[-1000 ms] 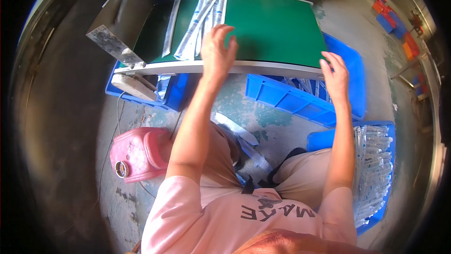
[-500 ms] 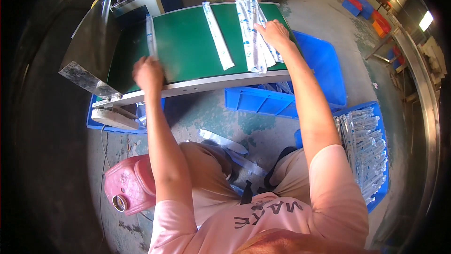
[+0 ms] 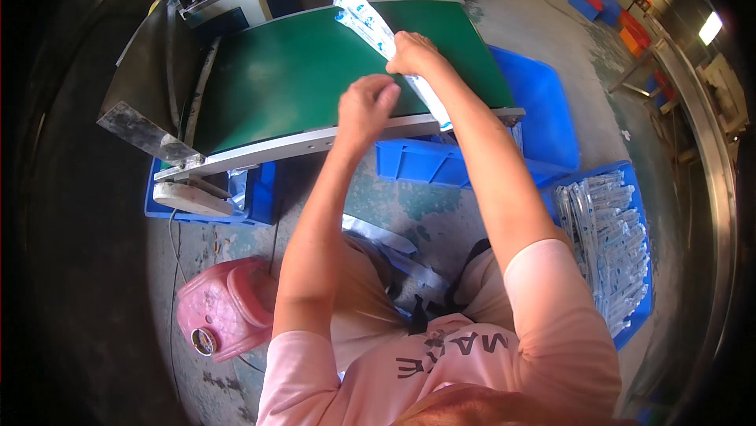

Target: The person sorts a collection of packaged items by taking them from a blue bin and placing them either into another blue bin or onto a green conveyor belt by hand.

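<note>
Several long, narrow white packets with blue print are gathered in my right hand, which is closed around them. The bundle slants over the green conveyor belt, its far end up and left, its near end by the belt's front rail. Close to the bundle on its left is my left hand, fingers curled in. Whether it holds anything is hidden.
A blue crate sits under the belt's right end, and another blue crate under its left. At right, a blue crate is filled with similar packets. A pink stool and loose white wrappers are on the floor.
My left hand has come right across the belt to beside the bundle. My right hand has shifted left with the packets, now tilted. The packets that lay apart no longer lie there.
</note>
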{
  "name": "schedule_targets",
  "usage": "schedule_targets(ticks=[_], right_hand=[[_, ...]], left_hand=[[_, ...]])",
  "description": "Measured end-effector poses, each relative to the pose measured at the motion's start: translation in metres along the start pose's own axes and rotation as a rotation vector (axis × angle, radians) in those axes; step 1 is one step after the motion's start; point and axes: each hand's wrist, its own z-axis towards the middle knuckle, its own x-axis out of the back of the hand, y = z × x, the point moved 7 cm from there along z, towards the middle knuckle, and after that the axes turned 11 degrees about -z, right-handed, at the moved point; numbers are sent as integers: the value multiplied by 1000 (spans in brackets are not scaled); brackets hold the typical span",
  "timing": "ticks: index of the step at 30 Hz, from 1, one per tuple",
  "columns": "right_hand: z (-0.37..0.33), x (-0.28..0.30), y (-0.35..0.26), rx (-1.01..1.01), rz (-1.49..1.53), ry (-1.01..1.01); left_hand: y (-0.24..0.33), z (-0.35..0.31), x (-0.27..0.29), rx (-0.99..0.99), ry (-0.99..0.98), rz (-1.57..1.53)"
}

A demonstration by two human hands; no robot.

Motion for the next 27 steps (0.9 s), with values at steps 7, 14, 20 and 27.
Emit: schedule_targets(ticks=[7,14,20,27], right_hand=[[-164,-34,26,115,1008,-237],[-331,-102,15,-111,2056,-613],[-384,-102,45,-60,2053,-285],[-411,-88,66,67,2111,-183]], left_hand=[[-32,0,10,344,272,-1251],[60,-63,-97,272,-556,-570],[99,-127,-174,83,-810,-336],[86,-132,-213,823,-454,-1190]])
